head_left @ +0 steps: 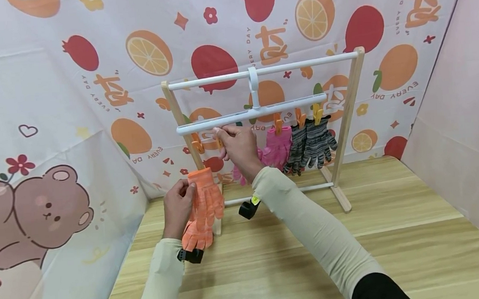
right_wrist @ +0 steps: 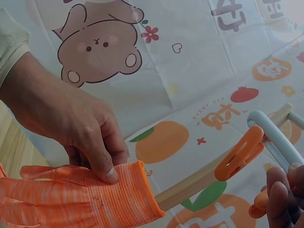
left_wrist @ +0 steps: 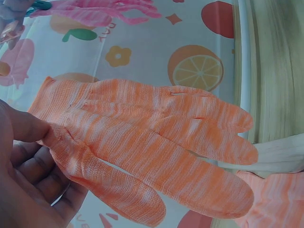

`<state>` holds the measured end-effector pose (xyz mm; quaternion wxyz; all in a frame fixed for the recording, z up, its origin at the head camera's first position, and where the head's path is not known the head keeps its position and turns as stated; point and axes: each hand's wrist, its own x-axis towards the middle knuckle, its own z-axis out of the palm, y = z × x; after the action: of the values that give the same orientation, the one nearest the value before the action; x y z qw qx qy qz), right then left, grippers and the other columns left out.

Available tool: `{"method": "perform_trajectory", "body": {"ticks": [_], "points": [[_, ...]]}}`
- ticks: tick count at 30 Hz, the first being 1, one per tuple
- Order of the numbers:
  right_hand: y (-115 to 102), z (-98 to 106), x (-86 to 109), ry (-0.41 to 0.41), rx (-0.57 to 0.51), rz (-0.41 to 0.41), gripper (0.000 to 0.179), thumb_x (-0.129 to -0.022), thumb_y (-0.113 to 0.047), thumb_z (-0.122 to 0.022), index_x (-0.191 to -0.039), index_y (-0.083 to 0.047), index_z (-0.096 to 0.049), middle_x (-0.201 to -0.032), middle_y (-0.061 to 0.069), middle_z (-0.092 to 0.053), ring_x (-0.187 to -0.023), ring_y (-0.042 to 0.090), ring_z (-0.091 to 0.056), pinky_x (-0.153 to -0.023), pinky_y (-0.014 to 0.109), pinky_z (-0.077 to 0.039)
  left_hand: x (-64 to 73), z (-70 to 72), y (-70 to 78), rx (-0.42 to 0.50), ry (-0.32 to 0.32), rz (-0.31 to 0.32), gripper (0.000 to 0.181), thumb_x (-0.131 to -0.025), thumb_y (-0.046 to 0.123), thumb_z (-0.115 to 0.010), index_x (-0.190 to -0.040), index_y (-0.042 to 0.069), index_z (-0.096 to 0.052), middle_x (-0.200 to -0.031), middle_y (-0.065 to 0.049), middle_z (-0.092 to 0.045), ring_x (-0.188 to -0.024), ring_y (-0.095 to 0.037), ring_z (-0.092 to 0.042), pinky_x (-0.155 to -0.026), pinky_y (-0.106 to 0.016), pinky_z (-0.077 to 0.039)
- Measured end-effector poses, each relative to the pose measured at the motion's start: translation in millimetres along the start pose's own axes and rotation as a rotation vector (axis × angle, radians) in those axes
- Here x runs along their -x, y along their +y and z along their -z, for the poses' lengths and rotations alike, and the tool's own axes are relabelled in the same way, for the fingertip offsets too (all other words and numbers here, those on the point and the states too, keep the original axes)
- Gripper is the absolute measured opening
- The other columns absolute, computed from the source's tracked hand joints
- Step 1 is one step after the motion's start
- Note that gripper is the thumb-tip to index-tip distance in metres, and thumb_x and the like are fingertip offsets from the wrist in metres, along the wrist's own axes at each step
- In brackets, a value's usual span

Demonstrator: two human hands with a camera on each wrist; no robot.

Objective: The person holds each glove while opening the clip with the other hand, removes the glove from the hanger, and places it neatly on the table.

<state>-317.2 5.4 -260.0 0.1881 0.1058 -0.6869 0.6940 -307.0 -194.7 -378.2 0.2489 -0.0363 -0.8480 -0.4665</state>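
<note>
My left hand (head_left: 178,204) pinches an orange knitted glove (left_wrist: 142,137) near its cuff, thumb on top, the glove's fingers spread away from the hand. A second orange glove (head_left: 197,238) shows lower, beside the left wrist. Up at the white hanger (head_left: 221,121), my right hand (head_left: 241,149) pinches an orange clothespin (right_wrist: 259,204) that hangs from the bar. Another orange clothespin (right_wrist: 240,152) dangles at the hanger's left end, with nothing in it. The orange cuff is below these clothespins, apart from them.
The hanger hooks over a white rod of a wooden rack (head_left: 347,118). Pink gloves (head_left: 277,147) and grey-black striped gloves (head_left: 318,141) hang from clothespins on its right half. The rack stands on a wood-grain table (head_left: 395,231) before a fruit-print cloth (head_left: 231,25).
</note>
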Motion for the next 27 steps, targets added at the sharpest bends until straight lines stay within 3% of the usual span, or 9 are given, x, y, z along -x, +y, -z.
{"method": "perform_trajectory", "body": {"ticks": [8, 27], "points": [[-2.4, 1.2, 0.4, 0.007, 0.011, -0.018, 0.025, -0.098, -0.029, -0.069, -0.108, -0.008, -0.079, -0.078, 0.004, -0.072, -0.048, 0.017, -0.059, -0.056, 0.044, -0.055, 0.3, 3.2, -1.0, -0.009, -0.006, 0.024, 0.020, -0.104, 0.020, -0.060, -0.107, 0.004, -0.070, -0.092, -0.013, -0.068, -0.079, -0.022, -0.056, -0.065, -0.023, -0.044], [-0.5, 2.4, 1.3, -0.009, 0.005, -0.009, 0.027, -0.099, -0.029, -0.069, -0.110, -0.005, -0.078, -0.078, 0.009, -0.070, -0.048, 0.017, -0.060, -0.047, 0.025, -0.050, 0.0, 12.4, -4.1, -0.023, 0.023, 0.038, 0.022, -0.104, 0.023, -0.060, -0.105, 0.004, -0.070, -0.088, -0.012, -0.066, -0.074, -0.020, -0.054, -0.061, -0.023, -0.043]]}}
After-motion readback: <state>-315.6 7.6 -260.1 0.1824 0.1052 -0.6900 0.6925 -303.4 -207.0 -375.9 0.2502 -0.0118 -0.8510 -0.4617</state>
